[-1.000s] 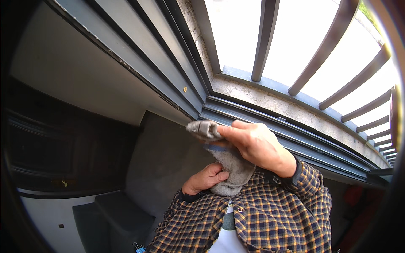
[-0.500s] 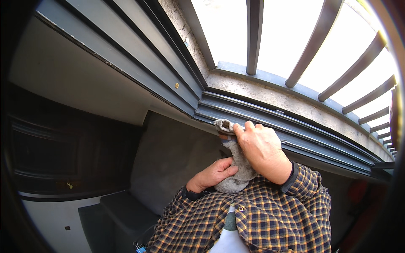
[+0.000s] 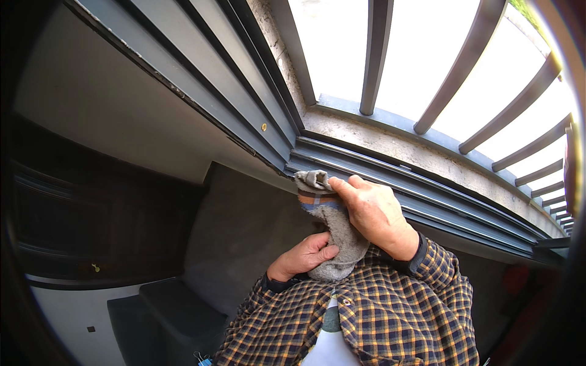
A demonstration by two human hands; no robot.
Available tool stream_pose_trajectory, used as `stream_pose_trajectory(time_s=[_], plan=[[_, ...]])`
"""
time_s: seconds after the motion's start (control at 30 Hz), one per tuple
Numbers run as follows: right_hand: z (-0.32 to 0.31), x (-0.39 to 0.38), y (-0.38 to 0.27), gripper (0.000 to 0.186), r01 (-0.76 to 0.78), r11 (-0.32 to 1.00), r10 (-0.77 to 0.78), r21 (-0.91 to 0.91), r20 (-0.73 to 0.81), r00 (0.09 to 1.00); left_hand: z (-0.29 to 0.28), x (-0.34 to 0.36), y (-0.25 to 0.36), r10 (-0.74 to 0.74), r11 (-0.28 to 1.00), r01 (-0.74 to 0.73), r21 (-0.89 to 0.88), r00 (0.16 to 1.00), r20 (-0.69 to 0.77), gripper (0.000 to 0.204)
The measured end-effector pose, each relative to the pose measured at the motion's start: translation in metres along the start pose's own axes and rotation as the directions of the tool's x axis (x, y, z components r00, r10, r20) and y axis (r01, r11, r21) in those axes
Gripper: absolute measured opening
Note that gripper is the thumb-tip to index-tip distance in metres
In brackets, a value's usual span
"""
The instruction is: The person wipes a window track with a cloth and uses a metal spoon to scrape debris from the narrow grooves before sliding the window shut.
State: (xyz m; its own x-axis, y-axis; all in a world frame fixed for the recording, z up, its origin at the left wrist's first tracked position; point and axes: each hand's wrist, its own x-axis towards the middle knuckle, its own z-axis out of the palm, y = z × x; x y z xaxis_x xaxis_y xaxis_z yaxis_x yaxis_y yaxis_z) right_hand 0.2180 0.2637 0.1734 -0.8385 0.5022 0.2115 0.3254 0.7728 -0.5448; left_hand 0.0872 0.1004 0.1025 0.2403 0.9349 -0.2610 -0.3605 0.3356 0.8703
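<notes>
A fuzzy grey sock (image 3: 345,229) with an orange and blue striped band hangs in front of my chest. Its upper end is rolled over into a small loop at the windowsill's inner edge. My right hand (image 3: 379,213) grips that upper end, thumb and fingers closed on the fabric. Lower down, my left hand (image 3: 307,255) pinches the near side of the sock between thumb and fingers. The fabric bulges and folds beneath my left thumb, against my checked shirt (image 3: 390,305).
Just beyond my hands runs a dark metal sliding-window track (image 3: 390,183). Outside it are a rough stone sill (image 3: 390,137) and curved window bars (image 3: 455,67). A grey window frame (image 3: 201,67) rises at the left. Dark cabinet (image 3: 91,226) and grey seat (image 3: 177,311) stand lower left.
The sock's top has tipped left and its loop has flattened, so more of the striped band shows. My right hand has shifted slightly left; the left hand keeps its hold. The view has moved a little.
</notes>
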Motion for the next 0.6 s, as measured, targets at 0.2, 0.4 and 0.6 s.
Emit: stream_pose_trajectory(time_s=[0.2, 0.4, 0.6], plan=[[0.001, -0.008, -0.001, 0.038, -0.085, 0.964, 0.098, -0.253, 0.036, 0.995, 0.004, 0.013, 0.009, -0.104, 0.994, 0.104, 0.036, 0.995, -0.007, 0.035], [-0.022, -0.013, -0.017, 0.034, 0.136, 0.984, -0.121, -0.119, 0.13, 0.984, -0.004, -0.003, 0.0, -0.085, 0.995, 0.088, 0.042, 0.994, -0.068, 0.036], [0.0, -0.006, -0.012, 0.035, 0.137, 0.988, -0.154, 0.072, 0.336, 0.929, -0.025, -0.066, -0.017, 0.128, 0.851, -0.264, -0.455, 0.943, -0.308, 0.059]])
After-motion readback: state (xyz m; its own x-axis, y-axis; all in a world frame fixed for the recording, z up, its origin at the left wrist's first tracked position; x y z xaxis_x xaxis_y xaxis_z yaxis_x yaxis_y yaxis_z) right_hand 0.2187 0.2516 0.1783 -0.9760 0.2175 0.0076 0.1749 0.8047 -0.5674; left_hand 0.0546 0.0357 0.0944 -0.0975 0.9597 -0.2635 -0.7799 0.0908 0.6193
